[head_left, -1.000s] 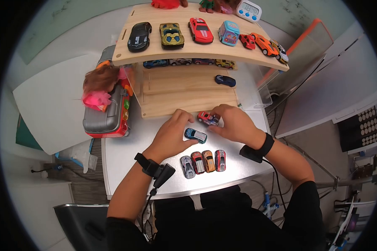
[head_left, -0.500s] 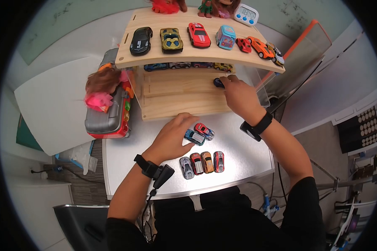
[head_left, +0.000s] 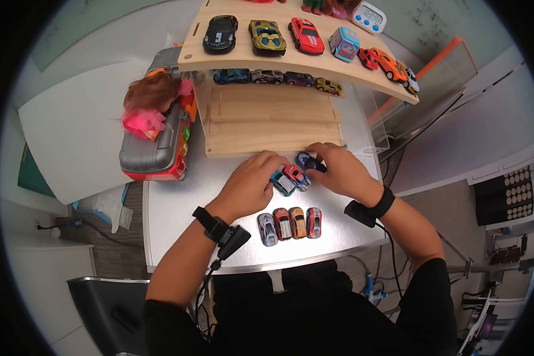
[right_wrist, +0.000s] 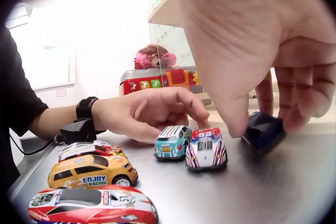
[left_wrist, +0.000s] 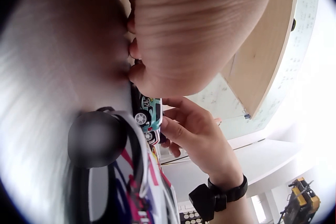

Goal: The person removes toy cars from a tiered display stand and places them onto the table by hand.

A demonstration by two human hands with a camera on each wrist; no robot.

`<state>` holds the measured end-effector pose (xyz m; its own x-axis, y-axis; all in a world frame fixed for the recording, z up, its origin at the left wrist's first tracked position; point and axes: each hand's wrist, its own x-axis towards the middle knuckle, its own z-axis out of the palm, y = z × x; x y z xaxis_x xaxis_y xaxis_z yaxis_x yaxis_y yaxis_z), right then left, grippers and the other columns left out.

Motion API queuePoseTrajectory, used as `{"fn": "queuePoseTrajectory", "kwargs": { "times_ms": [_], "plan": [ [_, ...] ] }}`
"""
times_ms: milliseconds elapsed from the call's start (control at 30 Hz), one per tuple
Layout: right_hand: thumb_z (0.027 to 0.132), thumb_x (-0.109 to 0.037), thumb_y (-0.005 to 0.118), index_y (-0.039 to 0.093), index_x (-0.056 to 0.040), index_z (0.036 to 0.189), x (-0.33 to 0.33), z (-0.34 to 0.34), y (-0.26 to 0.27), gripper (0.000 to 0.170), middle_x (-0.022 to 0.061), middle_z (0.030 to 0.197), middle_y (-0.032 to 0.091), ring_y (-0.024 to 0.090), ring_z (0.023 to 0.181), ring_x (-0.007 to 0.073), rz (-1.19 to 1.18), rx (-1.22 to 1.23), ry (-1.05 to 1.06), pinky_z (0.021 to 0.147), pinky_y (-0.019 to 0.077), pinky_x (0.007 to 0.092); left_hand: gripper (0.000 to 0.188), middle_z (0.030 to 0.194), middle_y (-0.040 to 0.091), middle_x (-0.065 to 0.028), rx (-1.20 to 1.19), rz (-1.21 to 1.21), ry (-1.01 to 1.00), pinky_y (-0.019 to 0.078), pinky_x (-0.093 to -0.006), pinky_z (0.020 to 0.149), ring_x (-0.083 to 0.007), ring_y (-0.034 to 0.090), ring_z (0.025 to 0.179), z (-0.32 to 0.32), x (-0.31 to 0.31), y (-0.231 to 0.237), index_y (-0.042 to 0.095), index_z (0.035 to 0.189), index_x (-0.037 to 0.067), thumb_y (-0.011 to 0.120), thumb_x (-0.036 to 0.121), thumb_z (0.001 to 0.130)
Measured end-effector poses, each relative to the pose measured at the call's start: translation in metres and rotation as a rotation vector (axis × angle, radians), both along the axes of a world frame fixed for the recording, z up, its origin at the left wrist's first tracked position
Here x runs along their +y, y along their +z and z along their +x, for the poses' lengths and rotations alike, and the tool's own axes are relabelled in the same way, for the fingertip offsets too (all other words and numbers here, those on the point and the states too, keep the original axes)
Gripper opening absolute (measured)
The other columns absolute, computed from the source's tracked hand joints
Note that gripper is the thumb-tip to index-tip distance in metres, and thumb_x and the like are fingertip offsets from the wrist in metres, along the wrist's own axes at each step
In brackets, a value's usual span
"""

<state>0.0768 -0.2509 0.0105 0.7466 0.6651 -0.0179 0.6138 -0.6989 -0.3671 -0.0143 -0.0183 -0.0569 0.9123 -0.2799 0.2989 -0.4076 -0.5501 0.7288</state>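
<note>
My right hand (head_left: pixel 345 171) pinches a dark blue toy car (right_wrist: pixel 263 132) between thumb and fingers, low over the silver tabletop. Just left of it in the head view stands a red, white and blue toy car (right_wrist: pixel 206 149). A teal toy car (head_left: pixel 283 183) with a striped roof is side by side with that one. My left hand (head_left: pixel 250 185) lies beside the teal car, its fingers loosely bent and its thumb close to the car's side. Nearer my body is a row of toy cars: silver, red-and-white, orange (head_left: pixel 298 223) and red (head_left: pixel 314 223).
A wooden shelf unit (head_left: pixel 249 142) stands behind the hands. Its top board (head_left: pixel 243 62) overhangs and carries several toy vehicles and a digital timer (head_left: pixel 369 16). More cars line its inner back ledge. A grey and red toy case (head_left: pixel 154 148) with a doll sits at the left.
My right hand left the red, white and blue car beside the teal one, reached to the shelf, and brought the dark blue car down to the tabletop. The left hand stayed near the teal car.
</note>
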Motion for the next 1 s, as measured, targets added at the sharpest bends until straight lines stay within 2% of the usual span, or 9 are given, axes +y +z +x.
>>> {"fn": "queuePoseTrajectory", "kwargs": {
  "times_ms": [100, 200, 300, 367, 533, 600, 767, 833, 1000],
  "plan": [
    [0.086, -0.019, 0.078, 0.063, -0.0019, 0.125, 0.005, -0.007, 0.004, 0.045, 0.0218, 0.102, 0.069, 0.070, 0.095, 0.0394, -0.025, 0.082, -0.011, 0.081, 0.0566, 0.0463, 0.050, 0.121, 0.058, -0.0154, 0.007, -0.029, 0.002, 0.0481, -0.0449, 0.101, -0.0370, 0.059, 0.117, 0.001, 0.000, -0.001, 0.059, 0.125, 0.005, 0.059, -0.011, 0.077],
    [0.086, -0.022, 0.078, 0.061, -0.0032, 0.130, 0.006, -0.012, 0.010, 0.051, 0.0214, 0.103, 0.068, 0.070, 0.097, 0.0387, -0.011, -0.075, -0.023, 0.083, 0.0568, 0.0449, 0.045, 0.120, 0.057, -0.0144, 0.014, -0.035, -0.031, 0.0488, -0.0432, 0.099, -0.0363, 0.058, 0.117, 0.001, 0.000, 0.001, 0.064, 0.119, 0.005, 0.059, -0.012, 0.077],
    [0.086, -0.023, 0.078, 0.060, -0.0053, 0.135, 0.008, -0.013, 0.009, 0.055, 0.0210, 0.111, 0.065, 0.067, 0.104, 0.0389, 0.000, -0.037, 0.064, 0.089, 0.0561, 0.0439, 0.040, 0.123, 0.056, -0.0135, -0.037, -0.065, -0.053, 0.0480, -0.0425, 0.100, -0.0358, 0.057, 0.118, 0.000, -0.002, 0.000, 0.068, 0.111, 0.007, 0.059, -0.012, 0.077],
    [0.087, -0.022, 0.078, 0.059, -0.0100, 0.139, 0.008, -0.017, 0.000, 0.057, 0.0197, 0.123, 0.060, 0.064, 0.110, 0.0384, 0.014, 0.045, 0.159, 0.094, 0.0537, 0.0434, 0.039, 0.124, 0.056, -0.0133, -0.041, -0.046, -0.052, 0.0474, -0.0422, 0.101, -0.0355, 0.056, 0.119, -0.002, -0.003, -0.001, 0.069, 0.109, 0.008, 0.059, -0.013, 0.077],
    [0.087, -0.021, 0.077, 0.064, -0.0157, 0.133, 0.003, -0.025, -0.012, 0.049, 0.0171, 0.123, 0.058, 0.063, 0.112, 0.0379, 0.058, -0.004, 0.174, 0.094, 0.0541, 0.0430, 0.040, 0.125, 0.056, -0.0129, -0.031, 0.013, -0.046, 0.0455, -0.0422, 0.104, -0.0349, 0.055, 0.121, -0.003, -0.002, 0.001, 0.071, 0.108, 0.009, 0.058, -0.013, 0.077],
    [0.086, -0.022, 0.076, 0.065, -0.0171, 0.132, -0.002, -0.031, -0.009, 0.047, 0.0171, 0.122, 0.058, 0.063, 0.111, 0.0374, -0.005, 0.002, 0.059, 0.094, 0.0543, 0.0429, 0.040, 0.123, 0.057, -0.0124, -0.030, 0.031, -0.012, 0.0454, -0.0422, 0.103, -0.0352, 0.055, 0.119, -0.003, 0.002, 0.003, 0.071, 0.106, 0.009, 0.057, -0.013, 0.075],
    [0.085, -0.025, 0.075, 0.066, -0.0165, 0.128, -0.045, -0.051, -0.005, 0.045, 0.0167, 0.123, 0.058, 0.064, 0.110, 0.0380, -0.030, -0.014, -0.069, 0.090, 0.0569, 0.0443, 0.041, 0.115, 0.060, -0.0124, -0.026, 0.141, 0.095, 0.0454, -0.0422, 0.099, -0.0363, 0.055, 0.112, -0.010, 0.032, 0.015, 0.070, 0.103, 0.008, 0.054, -0.016, 0.073],
    [0.086, -0.025, 0.075, 0.067, -0.0159, 0.129, -0.067, -0.064, -0.005, 0.045, 0.0184, 0.126, 0.058, 0.064, 0.110, 0.0388, -0.026, -0.020, -0.123, 0.092, 0.0566, 0.0441, 0.038, 0.113, 0.062, -0.0107, 0.049, 0.204, 0.153, 0.0468, -0.0437, 0.097, -0.0348, 0.058, 0.110, -0.017, 0.044, 0.022, 0.073, 0.099, 0.009, 0.053, -0.015, 0.077],
    [0.088, -0.026, 0.077, 0.066, -0.0102, 0.130, -0.091, -0.101, 0.001, 0.046, 0.0203, 0.129, 0.056, 0.065, 0.110, 0.0389, -0.050, 0.065, -0.206, 0.092, 0.0565, 0.0431, 0.038, 0.112, 0.060, -0.0116, 0.202, 0.248, 0.125, 0.0486, -0.0422, 0.094, -0.0353, 0.058, 0.108, -0.050, 0.049, 0.045, 0.071, 0.101, 0.007, 0.059, -0.017, 0.074]
  ]
}}
